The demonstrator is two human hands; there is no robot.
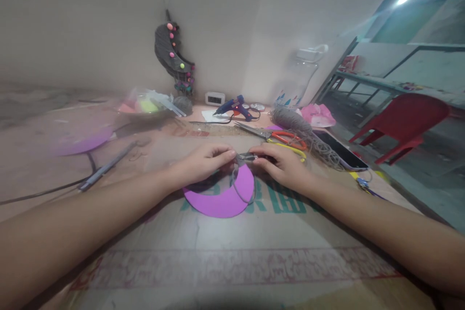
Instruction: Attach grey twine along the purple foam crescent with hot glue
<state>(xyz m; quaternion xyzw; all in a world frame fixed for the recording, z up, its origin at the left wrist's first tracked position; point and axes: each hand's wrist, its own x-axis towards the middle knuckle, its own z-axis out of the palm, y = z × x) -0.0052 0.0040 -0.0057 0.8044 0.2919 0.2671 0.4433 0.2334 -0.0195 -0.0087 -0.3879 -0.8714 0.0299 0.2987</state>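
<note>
A purple crescent-shaped cutout lies in front of me, its upper tip wrapped in grey yarn. My left hand is closed, thumb and fingers pinching at that wrapped tip. To the right of it, my right hand is closed on a strand of the grey yarn, drawn across between the two hands. A loose loop of yarn hangs over the purple face. The fingertips partly hide the tip. Just behind my right hand are orange-handled scissors and yellow-handled scissors.
Cardboard covers the table front. Behind stand a blue glue gun, a small white clock and a clear bottle. Rightward lie a grey yarn skein and a phone; leftward, a grey pen-like tool. A decorated grey crescent hangs behind.
</note>
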